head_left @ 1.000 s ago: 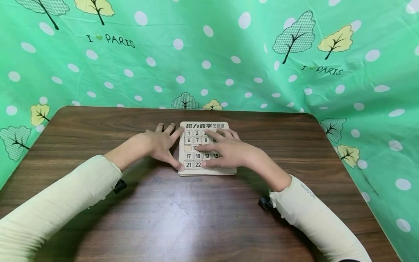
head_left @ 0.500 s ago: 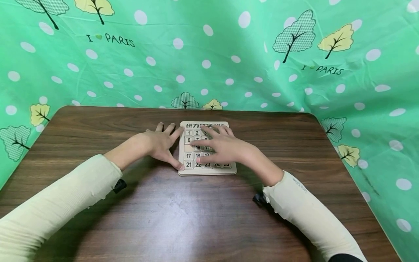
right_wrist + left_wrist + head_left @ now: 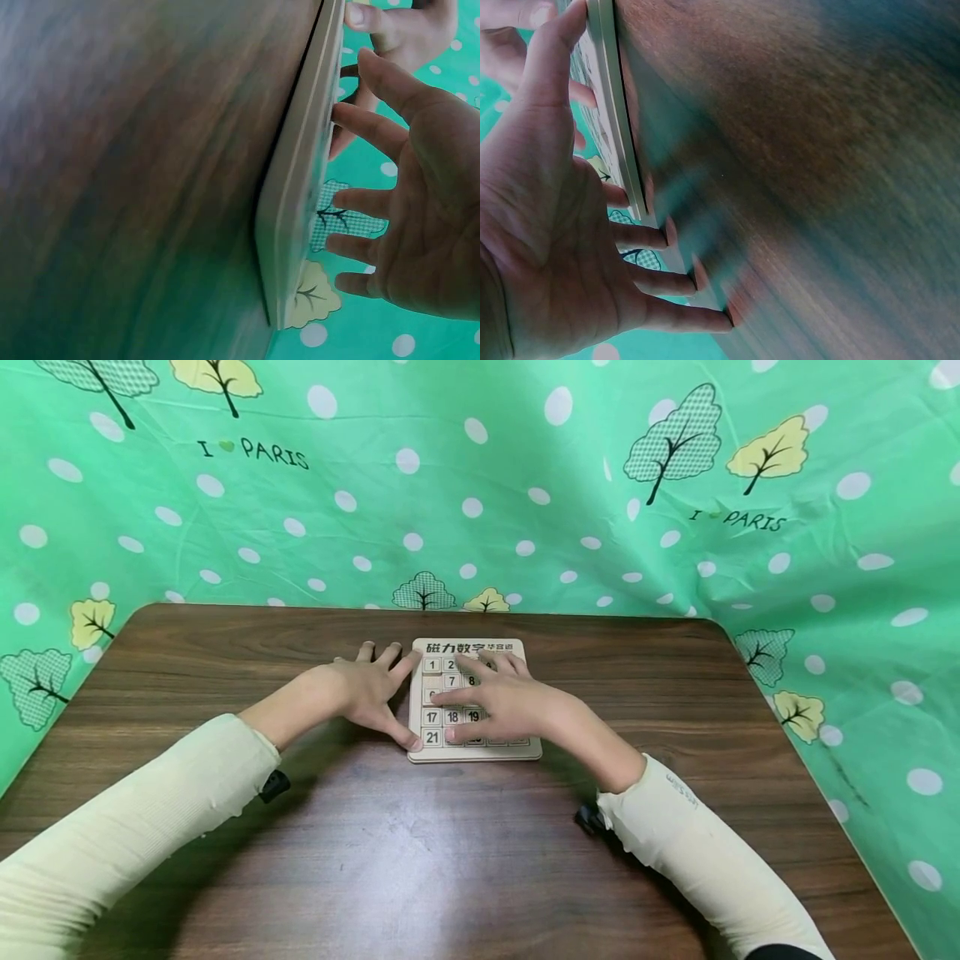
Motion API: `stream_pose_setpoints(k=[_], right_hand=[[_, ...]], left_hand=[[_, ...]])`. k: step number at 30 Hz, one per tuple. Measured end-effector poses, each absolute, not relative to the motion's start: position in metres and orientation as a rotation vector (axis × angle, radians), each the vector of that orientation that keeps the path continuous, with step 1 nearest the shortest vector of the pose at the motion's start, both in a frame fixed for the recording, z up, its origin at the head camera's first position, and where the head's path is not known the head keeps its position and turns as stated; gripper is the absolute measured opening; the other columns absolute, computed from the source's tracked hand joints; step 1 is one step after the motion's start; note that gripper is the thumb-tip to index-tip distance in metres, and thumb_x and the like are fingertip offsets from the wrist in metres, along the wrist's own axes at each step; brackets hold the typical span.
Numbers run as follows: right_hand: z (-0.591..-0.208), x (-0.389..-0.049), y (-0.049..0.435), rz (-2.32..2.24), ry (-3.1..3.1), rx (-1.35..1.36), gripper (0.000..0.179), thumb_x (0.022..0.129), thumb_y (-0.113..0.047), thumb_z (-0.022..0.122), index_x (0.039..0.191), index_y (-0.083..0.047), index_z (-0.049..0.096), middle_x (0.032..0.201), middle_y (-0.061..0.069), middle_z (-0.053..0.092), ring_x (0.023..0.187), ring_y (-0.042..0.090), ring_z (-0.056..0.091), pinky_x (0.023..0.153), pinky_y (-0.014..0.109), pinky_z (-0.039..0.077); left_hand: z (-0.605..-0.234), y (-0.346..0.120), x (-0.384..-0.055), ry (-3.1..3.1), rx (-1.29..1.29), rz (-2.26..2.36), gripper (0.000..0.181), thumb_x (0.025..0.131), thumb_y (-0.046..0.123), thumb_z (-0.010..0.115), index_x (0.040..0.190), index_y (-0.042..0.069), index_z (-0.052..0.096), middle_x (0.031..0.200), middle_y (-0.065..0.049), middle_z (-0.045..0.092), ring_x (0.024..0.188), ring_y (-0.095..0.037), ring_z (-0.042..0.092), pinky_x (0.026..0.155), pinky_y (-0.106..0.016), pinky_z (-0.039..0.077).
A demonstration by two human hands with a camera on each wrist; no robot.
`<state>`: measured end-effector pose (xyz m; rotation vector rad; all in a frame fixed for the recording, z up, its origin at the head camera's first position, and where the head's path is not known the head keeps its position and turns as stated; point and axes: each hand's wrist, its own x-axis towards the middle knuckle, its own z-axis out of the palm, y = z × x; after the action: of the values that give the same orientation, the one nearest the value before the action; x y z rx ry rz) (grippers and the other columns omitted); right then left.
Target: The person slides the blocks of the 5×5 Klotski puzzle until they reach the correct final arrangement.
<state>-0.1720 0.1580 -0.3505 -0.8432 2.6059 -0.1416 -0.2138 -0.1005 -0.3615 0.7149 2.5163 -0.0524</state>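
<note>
A pale number sliding puzzle (image 3: 480, 756) lies flat on the table, with Chinese lettering along its top. My left hand (image 3: 371, 691) is spread at its left side. The thumb touches the lower left corner and the index finger the upper left edge; in the left wrist view the other fingertips (image 3: 724, 322) rest on the table. Over the tiles reaches my right hand (image 3: 517, 702), fingers extended, its index fingertip on the 6 tile (image 3: 427, 696) in the third row's left end. Above that tile, below the 1, is an uncovered slot. My right hand hides many tiles on the right.
The dark wood-grain table (image 3: 375, 860) extends around the puzzle on all sides. Behind and beside it hangs a green dotted cloth (image 3: 480, 468) with printed trees. Dark devices sit under both sleeves at the wrists.
The 16 tile first moves right, leaving the third row's left slot bare. Then my right index finger slides the 6 tile down into that slot. My left hand stays put.
</note>
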Motion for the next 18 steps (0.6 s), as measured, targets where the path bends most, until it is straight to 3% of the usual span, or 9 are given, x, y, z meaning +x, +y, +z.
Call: stream_pose_setpoints(k=[13,18], right_hand=[[-0.356,-0.173,0.178,-0.233,2.651,-0.812,0.077,0.103,-0.078,0.063,0.172,-0.049,0.044,0.193,0.011,0.004,0.176,0.052,0.006,0.138,0.08,0.007],[-0.355,-0.176,0.187,-0.209,2.673,-0.771,0.075,0.103,-0.077,0.064,0.17,-0.051,0.047,0.193,0.012,0.003,0.177,0.051,0.004,0.138,0.08,0.006]], left_hand=[[-0.362,-0.102,-0.213,2.521,0.725,-0.048,0.152,0.079,0.096,0.074,0.183,0.017,-0.003,0.189,-0.029,0.007,0.17,-0.066,0.01,0.122,-0.091,0.031],[-0.363,-0.103,-0.213,2.527,0.716,-0.033,0.153,0.078,0.096,0.076,0.183,0.017,-0.002,0.189,-0.028,0.008,0.17,-0.066,0.011,0.122,-0.092,0.031]])
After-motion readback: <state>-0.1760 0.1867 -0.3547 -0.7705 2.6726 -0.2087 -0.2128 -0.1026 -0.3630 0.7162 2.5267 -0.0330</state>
